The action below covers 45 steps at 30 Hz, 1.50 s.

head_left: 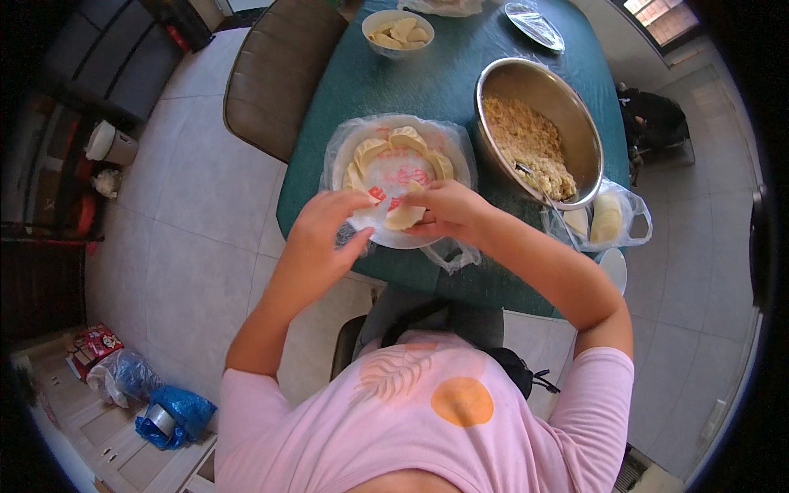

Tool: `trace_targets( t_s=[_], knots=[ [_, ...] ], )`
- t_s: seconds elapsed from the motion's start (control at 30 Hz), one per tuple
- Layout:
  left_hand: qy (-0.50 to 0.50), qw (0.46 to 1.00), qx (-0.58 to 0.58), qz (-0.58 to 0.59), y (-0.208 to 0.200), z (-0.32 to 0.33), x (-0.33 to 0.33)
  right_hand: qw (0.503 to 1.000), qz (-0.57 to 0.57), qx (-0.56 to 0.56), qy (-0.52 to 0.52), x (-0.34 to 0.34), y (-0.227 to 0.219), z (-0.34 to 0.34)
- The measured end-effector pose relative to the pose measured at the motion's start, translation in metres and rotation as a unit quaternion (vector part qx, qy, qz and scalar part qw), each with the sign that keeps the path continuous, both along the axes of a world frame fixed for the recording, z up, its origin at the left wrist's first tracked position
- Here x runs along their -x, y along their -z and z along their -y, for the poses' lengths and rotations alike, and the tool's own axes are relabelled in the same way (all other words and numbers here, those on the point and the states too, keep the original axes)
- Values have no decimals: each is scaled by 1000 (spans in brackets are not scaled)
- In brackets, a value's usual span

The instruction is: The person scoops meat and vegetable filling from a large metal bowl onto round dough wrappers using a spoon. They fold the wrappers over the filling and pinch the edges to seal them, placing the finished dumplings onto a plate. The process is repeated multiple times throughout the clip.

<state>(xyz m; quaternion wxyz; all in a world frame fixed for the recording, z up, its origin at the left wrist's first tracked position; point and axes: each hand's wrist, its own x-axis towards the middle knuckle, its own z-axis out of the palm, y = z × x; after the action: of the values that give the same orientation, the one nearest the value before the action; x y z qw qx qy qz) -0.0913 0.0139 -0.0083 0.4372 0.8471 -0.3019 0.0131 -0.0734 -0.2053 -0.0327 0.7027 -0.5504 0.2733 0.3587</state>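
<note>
My right hand (pixel 448 209) holds a pale folded dumpling (pixel 406 217) over the near rim of a plate covered in clear plastic (pixel 444 135). My left hand (pixel 329 223) rests at that plate's near left edge, its fingers curled on the plastic beside the dumpling. Several folded dumplings (pixel 403 141) lie in an arc along the plate's far side. The plate stands on a dark green table (pixel 427 78).
A steel bowl (pixel 575 115) of crumbly filling with a spoon (pixel 538 191) stands right of the plate. A plastic bag of round wrappers (pixel 604 218) lies near it. A white bowl of dumplings (pixel 399 31) and a brown chair (pixel 275 74) are at the far side. Bags (pixel 177 415) sit on the tiled floor.
</note>
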Motion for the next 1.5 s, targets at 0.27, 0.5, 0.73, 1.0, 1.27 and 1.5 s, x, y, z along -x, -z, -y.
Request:
trace_targets(
  t_s=[0.27,0.5,0.73,1.0,1.27,1.5],
  knots=[
    [101,983,-147,47,19,25,-28,1000,-22,9,4,0,-6,-22],
    [168,951,-251,70,22,14,-39,998,-18,24,-48,-2,9,-22],
    [204,943,-247,93,20,23,-35,853,295,346,-257,16,18,-11],
    [214,948,-229,48,7,38,-33,884,392,211,-142,126,-25,39],
    [259,932,-251,31,-8,47,-36,723,347,597,-18,146,-2,223],
    [290,932,-217,16,-34,78,-12,664,369,632,-155,99,36,289]
  ],
)
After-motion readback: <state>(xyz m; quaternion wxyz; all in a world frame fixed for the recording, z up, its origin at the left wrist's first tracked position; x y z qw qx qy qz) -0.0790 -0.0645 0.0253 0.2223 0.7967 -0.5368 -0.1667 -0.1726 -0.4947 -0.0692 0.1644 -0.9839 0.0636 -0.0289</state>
